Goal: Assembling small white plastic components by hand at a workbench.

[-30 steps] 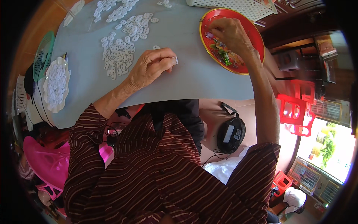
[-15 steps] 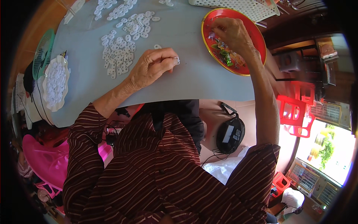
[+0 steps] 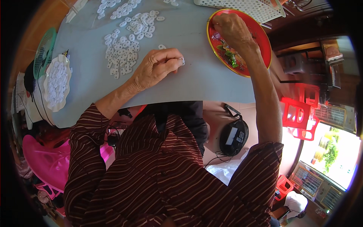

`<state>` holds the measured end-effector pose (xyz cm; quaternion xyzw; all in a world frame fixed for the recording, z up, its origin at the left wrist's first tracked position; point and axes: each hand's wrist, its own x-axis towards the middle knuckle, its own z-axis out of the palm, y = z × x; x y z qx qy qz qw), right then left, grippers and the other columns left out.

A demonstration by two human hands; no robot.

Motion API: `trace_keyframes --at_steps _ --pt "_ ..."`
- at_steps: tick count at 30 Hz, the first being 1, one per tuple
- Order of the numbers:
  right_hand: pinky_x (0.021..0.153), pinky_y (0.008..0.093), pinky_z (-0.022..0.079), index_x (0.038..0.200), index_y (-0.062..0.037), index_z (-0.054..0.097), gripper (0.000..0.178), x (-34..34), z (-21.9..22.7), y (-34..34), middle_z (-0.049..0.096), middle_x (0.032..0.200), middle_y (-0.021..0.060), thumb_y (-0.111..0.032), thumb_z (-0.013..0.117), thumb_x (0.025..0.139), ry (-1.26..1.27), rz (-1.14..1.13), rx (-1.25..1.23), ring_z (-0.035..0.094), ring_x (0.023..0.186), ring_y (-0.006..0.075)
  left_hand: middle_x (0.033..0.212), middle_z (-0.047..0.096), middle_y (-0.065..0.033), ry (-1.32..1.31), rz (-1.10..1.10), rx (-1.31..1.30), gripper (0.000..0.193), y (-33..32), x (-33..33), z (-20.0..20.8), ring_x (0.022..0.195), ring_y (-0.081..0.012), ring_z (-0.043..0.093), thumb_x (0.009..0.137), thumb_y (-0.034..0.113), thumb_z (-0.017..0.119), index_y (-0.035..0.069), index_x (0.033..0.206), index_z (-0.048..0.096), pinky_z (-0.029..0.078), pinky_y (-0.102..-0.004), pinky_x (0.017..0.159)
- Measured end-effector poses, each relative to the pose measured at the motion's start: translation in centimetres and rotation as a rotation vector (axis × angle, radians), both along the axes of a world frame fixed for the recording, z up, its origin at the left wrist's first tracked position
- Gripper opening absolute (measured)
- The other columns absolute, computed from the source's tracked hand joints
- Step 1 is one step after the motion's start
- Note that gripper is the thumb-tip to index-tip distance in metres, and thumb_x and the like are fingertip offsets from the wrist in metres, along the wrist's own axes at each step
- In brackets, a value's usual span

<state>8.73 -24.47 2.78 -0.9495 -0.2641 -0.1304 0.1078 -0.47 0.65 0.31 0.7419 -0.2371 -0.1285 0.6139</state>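
My left hand (image 3: 159, 67) is closed in a pinch above the grey table, gripping a small white plastic piece (image 3: 182, 61) at its fingertips. My right hand (image 3: 233, 30) reaches into a red round tray (image 3: 263, 39) with a gold rim. Its fingers are bent together over the far left part of the tray, and whatever they hold is hidden. Shiny colourful wrappers or bits (image 3: 230, 56) lie in the tray below that hand. Beyond my left hand, many white oval pieces with holes (image 3: 123, 53) are spread over the table. One loose piece (image 3: 162, 47) lies just past my knuckles.
A scalloped white dish (image 3: 48, 89) heaped with small white pieces stands at the left edge, beside a green mesh basket (image 3: 42, 53). A white perforated basket (image 3: 261, 14) is at the far right. A black bag (image 3: 234, 138) lies on the floor; red stools (image 3: 297, 113) stand right.
My right hand has shifted slightly up and left within the red tray, its fingers drawn in more. The left hand has kept its pinch on the white piece.
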Motion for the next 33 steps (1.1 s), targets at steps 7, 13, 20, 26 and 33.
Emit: trace_keyframes --at_steps 7,13,20,26,33 --pt "0.062 0.0406 0.049 0.078 -0.0006 0.063 0.013 -0.5 -0.1 -1.2 0.062 0.065 0.0160 -0.012 0.057 0.076 0.008 -0.093 0.020 0.061 0.061 0.0320 0.060 0.050 -0.0017 -0.024 0.012 -0.020 0.021 0.1 0.0 -0.3 0.058 -0.0090 0.045 0.086 0.022 0.053 0.002 0.080 0.058 0.036 -0.0249 0.055" --pt "0.062 0.0338 0.050 0.080 -0.0012 0.066 0.012 -0.8 0.3 -1.7 0.064 0.066 0.0132 -0.011 0.062 0.075 0.172 -0.200 0.161 0.064 0.062 0.0236 0.060 0.051 -0.0021 -0.025 0.010 -0.019 0.022 0.0 0.1 -0.2 0.059 -0.0093 0.047 0.086 0.021 0.053 0.002 0.080 0.058 0.037 -0.0251 0.056" --pt "0.066 0.0381 0.051 0.082 -0.0028 0.069 0.014 -0.5 0.9 -2.1 0.064 0.068 0.0164 -0.012 0.059 0.077 0.259 -0.096 0.262 0.063 0.063 0.0299 0.063 0.053 -0.0026 -0.011 -0.010 0.025 0.019 0.2 0.1 0.1 0.061 -0.0097 0.049 0.086 0.018 0.053 0.000 0.080 0.058 0.039 -0.0247 0.059" --pt "0.064 0.0365 0.049 0.084 -0.0001 0.067 0.015 -0.5 1.1 -0.3 0.064 0.071 0.0150 -0.012 0.061 0.077 0.196 -0.104 0.033 0.063 0.066 0.0259 0.064 0.054 -0.0028 0.018 -0.016 0.047 0.017 0.2 0.0 0.5 0.064 -0.0096 0.052 0.086 0.014 0.053 -0.001 0.080 0.058 0.041 -0.0240 0.062" --pt "0.066 0.0384 0.050 0.078 0.0021 0.065 0.014 0.9 0.3 0.2 0.062 0.070 0.0170 -0.009 0.061 0.073 0.117 -0.132 -0.081 0.061 0.063 0.0297 0.060 0.052 -0.0015 0.015 0.015 0.007 0.022 0.0 0.0 0.2 0.059 -0.0090 0.047 0.086 0.021 0.054 0.001 0.079 0.060 0.038 -0.0249 0.057"
